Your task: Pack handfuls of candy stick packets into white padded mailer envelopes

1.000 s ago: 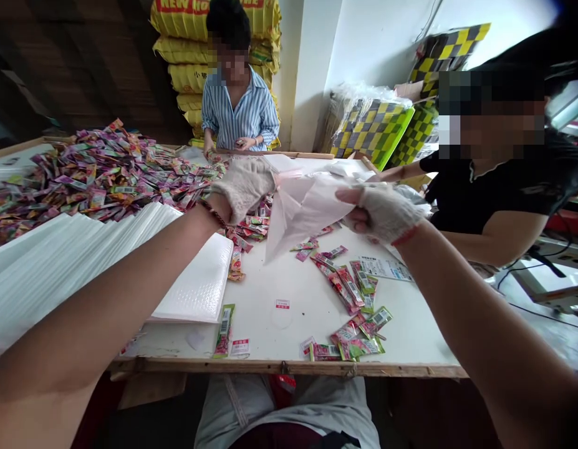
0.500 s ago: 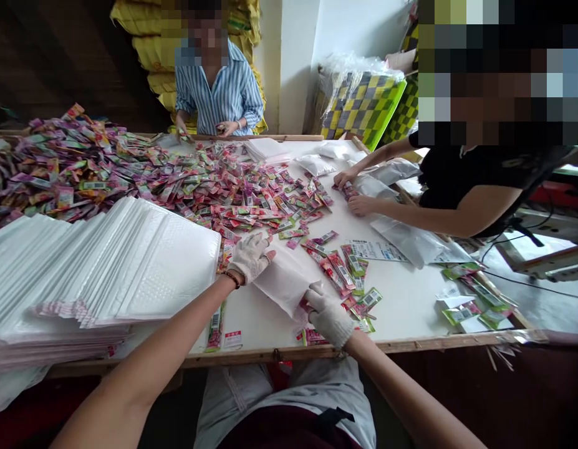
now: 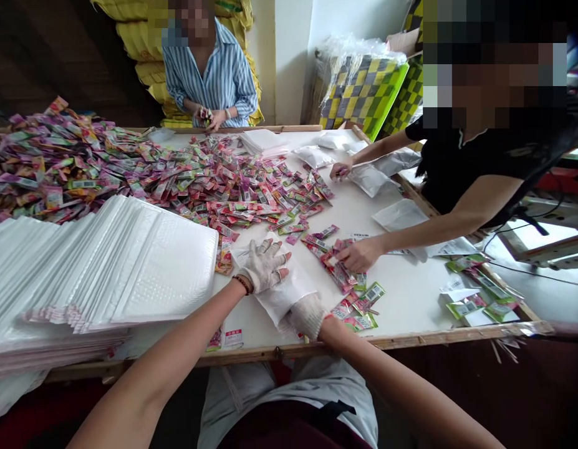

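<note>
Gently press your spread left hand against the white pouch on the table so it won't slide; your right hand seems inside its near end, grip hidden.

Packing workshop, apparently: heaped sachets

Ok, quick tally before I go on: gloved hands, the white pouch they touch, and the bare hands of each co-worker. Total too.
Gloved, left hand and right hand: 2
White pouch they touch: 1
Striped-shirt co-worker's bare hands: 2
Black-shirt co-worker's bare hands: 2
Total: 7
</note>
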`<state>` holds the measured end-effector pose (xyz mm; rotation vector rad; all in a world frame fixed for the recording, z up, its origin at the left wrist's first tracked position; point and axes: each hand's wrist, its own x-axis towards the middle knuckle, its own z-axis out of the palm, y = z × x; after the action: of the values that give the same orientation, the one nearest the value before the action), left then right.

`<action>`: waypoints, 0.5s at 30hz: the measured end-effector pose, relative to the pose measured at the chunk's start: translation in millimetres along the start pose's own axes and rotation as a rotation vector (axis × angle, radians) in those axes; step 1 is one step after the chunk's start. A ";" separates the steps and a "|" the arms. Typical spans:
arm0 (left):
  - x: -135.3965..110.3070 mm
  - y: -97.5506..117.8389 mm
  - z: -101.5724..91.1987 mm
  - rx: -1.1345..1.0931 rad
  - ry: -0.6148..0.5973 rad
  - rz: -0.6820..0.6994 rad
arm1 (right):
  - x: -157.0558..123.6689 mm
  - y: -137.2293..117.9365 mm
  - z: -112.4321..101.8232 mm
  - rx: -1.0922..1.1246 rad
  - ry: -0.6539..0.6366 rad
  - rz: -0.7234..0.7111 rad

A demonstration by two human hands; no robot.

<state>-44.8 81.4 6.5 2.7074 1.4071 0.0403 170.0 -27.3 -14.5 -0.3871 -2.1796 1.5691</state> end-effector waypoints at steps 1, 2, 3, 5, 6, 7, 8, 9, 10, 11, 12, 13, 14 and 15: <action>-2.0 2.3 2.3 0.023 0.020 0.013 | -1.2 -0.6 1.7 -0.045 0.038 0.054; -3.6 3.9 3.6 0.043 0.035 0.031 | -1.8 -1.7 2.8 -0.139 0.093 0.136; -5.0 4.8 4.0 0.059 0.042 0.063 | -2.0 -3.1 3.2 -0.276 0.140 0.227; -7.5 5.7 2.7 0.083 0.042 0.159 | -1.3 -7.2 2.8 -0.606 0.156 0.370; -8.9 6.7 1.8 0.090 0.032 0.210 | -0.6 -9.6 2.2 -0.758 0.122 0.406; -10.7 8.6 1.2 0.096 0.018 0.248 | 0.5 -11.9 1.6 -0.870 0.064 0.412; -12.8 11.6 1.2 0.101 0.007 0.267 | 2.0 -14.2 1.1 -0.928 -0.001 0.396; -15.3 16.0 2.0 0.104 0.004 0.266 | 4.0 -16.4 0.9 -0.964 -0.043 0.385; -18.4 21.3 3.8 0.106 0.007 0.250 | 6.4 -18.3 0.8 -0.990 -0.071 0.383; -21.7 27.1 6.5 0.106 0.015 0.228 | 9.4 -20.0 0.9 -1.008 -0.088 0.392; -25.3 32.7 9.8 0.105 0.027 0.207 | 12.7 -21.4 1.1 -1.019 -0.100 0.414; -28.7 37.4 13.5 0.103 0.040 0.199 | 16.4 -22.5 1.2 -1.024 -0.112 0.445; -31.6 40.6 17.3 0.099 0.050 0.206 | 20.1 -23.1 1.3 -1.024 -0.128 0.476; -33.7 41.7 20.9 0.095 0.056 0.222 | 23.9 -23.1 1.1 -1.025 -0.143 0.507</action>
<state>-28.8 28.6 -9.9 2.9510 1.1418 0.0657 149.1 -24.6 11.3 -1.2235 -3.0193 0.5091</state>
